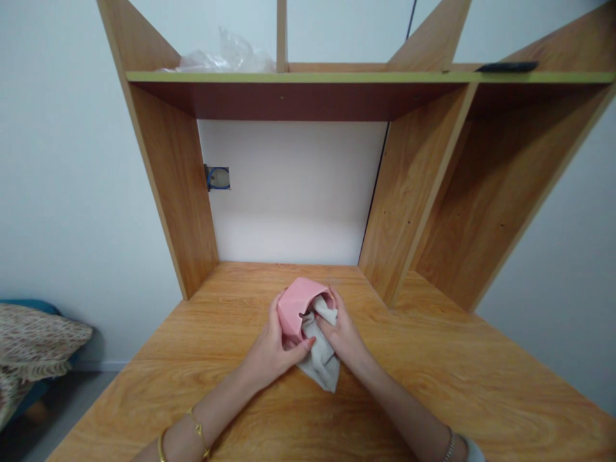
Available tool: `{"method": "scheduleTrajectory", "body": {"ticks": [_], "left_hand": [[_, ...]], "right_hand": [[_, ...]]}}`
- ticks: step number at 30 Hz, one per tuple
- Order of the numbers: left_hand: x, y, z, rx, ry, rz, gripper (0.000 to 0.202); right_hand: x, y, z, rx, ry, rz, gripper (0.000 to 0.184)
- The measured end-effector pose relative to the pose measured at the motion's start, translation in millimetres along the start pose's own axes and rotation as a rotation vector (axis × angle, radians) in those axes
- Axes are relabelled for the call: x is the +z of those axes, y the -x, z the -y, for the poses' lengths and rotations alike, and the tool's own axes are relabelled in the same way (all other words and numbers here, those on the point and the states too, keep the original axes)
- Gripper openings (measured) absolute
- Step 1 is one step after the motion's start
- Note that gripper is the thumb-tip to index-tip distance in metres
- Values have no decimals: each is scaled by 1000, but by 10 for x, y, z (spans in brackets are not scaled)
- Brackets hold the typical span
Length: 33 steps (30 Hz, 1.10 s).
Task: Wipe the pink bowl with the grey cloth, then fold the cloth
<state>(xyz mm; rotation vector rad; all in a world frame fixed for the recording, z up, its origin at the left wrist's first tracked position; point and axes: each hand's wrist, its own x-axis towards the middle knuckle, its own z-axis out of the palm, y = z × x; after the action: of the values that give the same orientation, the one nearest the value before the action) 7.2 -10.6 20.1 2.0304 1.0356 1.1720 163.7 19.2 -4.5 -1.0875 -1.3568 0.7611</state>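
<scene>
A pink faceted container (294, 307) is tilted above the desk, its opening turned toward me and to the right. A notch shows in its rim. My left hand (273, 351) is wrapped round its left side, thumb by the lower rim. A pale grey cloth (323, 364) is tucked partly inside the opening, and its loose end hangs below. My right hand (344, 333) grips the cloth at the mouth of the container, with some fingers behind the right rim. The inside of the container is mostly covered by the cloth.
The wooden desk (192, 385) carries a shelf unit (312, 77) at its back, with upright panels on both sides. Clear plastic wrapping (231, 54) and a dark flat object (507, 67) lie on the shelf. An open wall socket (219, 178) shows wires. At left is a patterned cushion (41, 340).
</scene>
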Motion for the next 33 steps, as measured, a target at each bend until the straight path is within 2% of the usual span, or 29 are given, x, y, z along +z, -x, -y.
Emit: {"method": "scheduleTrajectory", "body": {"ticks": [5, 12, 19, 24, 28, 33], "left_hand": [[-48, -5, -41, -56, -89, 4, 81], [-49, 1, -121, -57, -187, 46, 82], [-106, -5, -76, -55, -376, 19, 75], [-145, -18, -52, -28, -430, 51, 64], [-170, -32, -41, -17, -383, 66, 62], [-206, -56, 22, -56, -364, 48, 72]], "right_hand": [[-23, -42, -7, 27, 116, -10, 74], [-172, -92, 143, 50, 389, -53, 83], [-180, -37, 317, 23, 570, 15, 82], [-201, 19, 353, -29, 706, 95, 77], [-188, 53, 303, -47, 687, 145, 73], [-149, 41, 216, 2, 437, 134, 72]]}}
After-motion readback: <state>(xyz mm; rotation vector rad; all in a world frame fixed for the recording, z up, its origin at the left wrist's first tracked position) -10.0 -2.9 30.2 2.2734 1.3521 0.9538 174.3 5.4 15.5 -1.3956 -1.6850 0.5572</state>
